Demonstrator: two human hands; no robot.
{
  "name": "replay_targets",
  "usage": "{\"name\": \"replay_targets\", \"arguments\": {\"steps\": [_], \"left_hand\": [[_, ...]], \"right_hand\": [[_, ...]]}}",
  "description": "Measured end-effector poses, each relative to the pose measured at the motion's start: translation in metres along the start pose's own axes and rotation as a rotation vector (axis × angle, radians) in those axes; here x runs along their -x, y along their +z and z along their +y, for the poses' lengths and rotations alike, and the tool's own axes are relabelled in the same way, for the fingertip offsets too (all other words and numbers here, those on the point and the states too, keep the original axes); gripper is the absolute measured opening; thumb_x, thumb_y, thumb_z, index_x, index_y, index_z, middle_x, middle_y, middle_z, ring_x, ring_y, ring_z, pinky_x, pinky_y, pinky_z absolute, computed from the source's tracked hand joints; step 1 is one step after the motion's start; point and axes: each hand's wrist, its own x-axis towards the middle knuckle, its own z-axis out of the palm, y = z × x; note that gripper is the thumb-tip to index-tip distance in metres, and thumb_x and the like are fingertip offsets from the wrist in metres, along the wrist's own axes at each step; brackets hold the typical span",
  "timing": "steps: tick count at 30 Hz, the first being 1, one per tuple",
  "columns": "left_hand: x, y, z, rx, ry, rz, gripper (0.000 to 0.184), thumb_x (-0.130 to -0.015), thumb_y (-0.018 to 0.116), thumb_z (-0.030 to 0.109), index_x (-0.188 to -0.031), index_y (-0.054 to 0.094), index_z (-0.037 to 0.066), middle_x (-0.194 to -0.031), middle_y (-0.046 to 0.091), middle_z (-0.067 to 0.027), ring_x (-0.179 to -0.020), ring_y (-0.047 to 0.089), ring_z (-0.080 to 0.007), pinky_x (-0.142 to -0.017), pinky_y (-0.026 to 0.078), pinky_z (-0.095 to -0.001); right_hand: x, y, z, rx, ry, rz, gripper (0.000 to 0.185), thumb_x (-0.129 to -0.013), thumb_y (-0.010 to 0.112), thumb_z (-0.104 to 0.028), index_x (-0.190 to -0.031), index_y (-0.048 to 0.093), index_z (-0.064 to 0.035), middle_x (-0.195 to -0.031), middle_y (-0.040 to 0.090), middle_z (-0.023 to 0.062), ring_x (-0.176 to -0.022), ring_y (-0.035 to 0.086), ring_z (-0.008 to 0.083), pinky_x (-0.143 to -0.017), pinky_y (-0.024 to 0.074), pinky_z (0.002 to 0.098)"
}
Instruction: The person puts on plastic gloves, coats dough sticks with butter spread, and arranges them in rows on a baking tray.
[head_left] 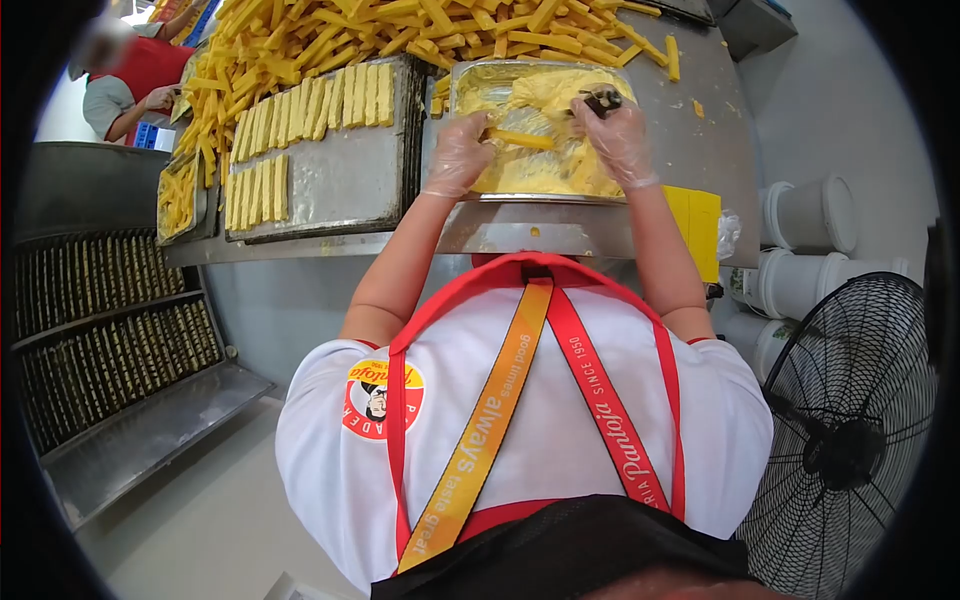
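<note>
My left hand (461,155), in a clear plastic glove, is closed on one end of a yellow cake stick (525,139). The stick lies across a metal tray (545,197) smeared with pale yellow cream (545,90). My right hand (618,138), gloved as well, is wrapped round the dark handle of a tool (603,101), whose blade I cannot make out. To the left, pale coated sticks (310,108) stand side by side in two rows on a flat baking sheet (350,185). Behind the trays lies a large heap of plain yellow sticks (400,30).
A small tray of sticks (177,200) stands at the table's left end. A yellow box (697,225) hangs by the table's front edge. White buckets (815,215) and a black fan (845,450) stand right, a loaded rack (110,280) left. A co-worker (130,75) works at far left.
</note>
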Motion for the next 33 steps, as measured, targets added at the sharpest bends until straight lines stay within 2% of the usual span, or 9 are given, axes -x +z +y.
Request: {"name": "replay_targets", "arguments": {"steps": [3, 9, 12, 15, 19, 25, 29, 32, 33], "left_hand": [[0.003, 0.001, 0.001, -0.087, 0.038, -0.027, 0.027, -0.075, 0.066, 0.005, -0.102, 0.064, 0.005, -0.094, 0.067, -0.0209, -0.090, 0.065, -0.0399, -0.076, 0.051, -0.0427], [0.006, 0.008, 0.000, -0.080, 0.060, 0.022, 0.027, -0.075, 0.066, 0.006, -0.101, 0.062, 0.005, -0.092, 0.067, -0.0208, -0.089, 0.064, -0.0412, -0.074, 0.051, -0.0451], [0.006, 0.009, 0.002, -0.107, 0.038, 0.012, 0.025, -0.075, 0.066, 0.006, -0.099, 0.061, 0.004, -0.091, 0.067, -0.0207, -0.089, 0.064, -0.0413, -0.074, 0.050, -0.0456], [0.009, 0.008, 0.009, -0.120, 0.021, -0.002, 0.022, -0.075, 0.066, 0.006, -0.097, 0.060, 0.002, -0.090, 0.066, -0.0215, -0.087, 0.064, -0.0418, -0.074, 0.050, -0.0458], [0.009, 0.008, 0.007, -0.128, 0.069, 0.017, 0.020, -0.076, 0.066, 0.009, -0.092, 0.060, 0.000, -0.088, 0.065, -0.0233, -0.086, 0.063, -0.0422, -0.074, 0.049, -0.0460], [0.006, 0.007, 0.005, -0.044, -0.204, -0.057, 0.024, -0.074, 0.070, 0.019, -0.088, 0.066, 0.000, -0.088, 0.066, -0.0244, -0.087, 0.064, -0.0408, -0.077, 0.050, -0.0446], [0.007, 0.009, -0.004, -0.086, -0.136, -0.080, 0.027, -0.073, 0.071, 0.021, -0.090, 0.068, 0.000, -0.089, 0.067, -0.0247, -0.087, 0.065, -0.0404, -0.078, 0.051, -0.0435], [0.009, 0.006, 0.004, -0.022, -0.239, -0.067, 0.029, -0.073, 0.071, 0.022, -0.091, 0.068, 0.000, -0.091, 0.068, -0.0248, -0.087, 0.066, -0.0398, -0.079, 0.051, -0.0431], [0.008, 0.009, -0.003, -0.072, -0.169, -0.065, 0.029, -0.073, 0.071, 0.022, -0.091, 0.068, 0.000, -0.091, 0.068, -0.0247, -0.087, 0.066, -0.0395, -0.079, 0.051, -0.0429]], "right_hand": [[0.013, 0.012, -0.023, -0.594, 0.303, -0.060, 0.017, -0.085, 0.069, -0.017, -0.087, 0.064, -0.0009, -0.070, 0.064, 0.0052, -0.065, 0.064, 0.0156, -0.061, 0.0500, 0.0319], [0.000, 0.002, 0.046, 0.158, 0.056, 0.046, 0.017, -0.088, 0.073, -0.011, -0.092, 0.064, 0.0025, -0.077, 0.067, 0.0080, -0.064, 0.069, 0.0184, -0.059, 0.0585, 0.0297], [0.022, 0.014, -0.017, -0.597, 0.193, -0.016, 0.015, -0.088, 0.072, -0.012, -0.091, 0.065, 0.0002, -0.074, 0.067, 0.0080, -0.063, 0.069, 0.0180, -0.057, 0.0578, 0.0293], [0.019, 0.012, -0.002, -0.634, 0.207, -0.061, 0.015, -0.087, 0.072, -0.012, -0.088, 0.065, 0.0012, -0.072, 0.066, 0.0072, -0.062, 0.068, 0.0164, -0.056, 0.0566, 0.0283], [0.006, -0.002, 0.027, 0.005, 0.228, 0.020, 0.014, -0.087, 0.071, -0.011, -0.091, 0.065, 0.0007, -0.080, 0.069, 0.0084, -0.069, 0.069, 0.0171, -0.061, 0.0555, 0.0285], [0.030, 0.018, -0.014, -0.680, 0.182, -0.003, 0.016, -0.088, 0.072, -0.010, -0.094, 0.064, 0.0024, -0.074, 0.067, 0.0061, -0.063, 0.067, 0.0149, -0.056, 0.0546, 0.0279], [0.022, 0.014, 0.052, 0.109, -0.083, 0.160, 0.017, -0.085, 0.072, -0.016, -0.091, 0.066, -0.0011, -0.070, 0.065, 0.0037, -0.063, 0.062, 0.0124, -0.059, 0.0497, 0.0302], [0.028, 0.014, 0.030, 0.028, -0.011, 0.107, 0.017, -0.084, 0.073, -0.015, -0.089, 0.066, -0.0010, -0.069, 0.065, 0.0056, -0.062, 0.062, 0.0140, -0.059, 0.0498, 0.0314], [0.031, 0.016, 0.014, -0.200, 0.046, 0.087, 0.016, -0.085, 0.072, -0.014, -0.091, 0.066, -0.0002, -0.070, 0.066, 0.0055, -0.062, 0.064, 0.0140, -0.059, 0.0509, 0.0302]]}}
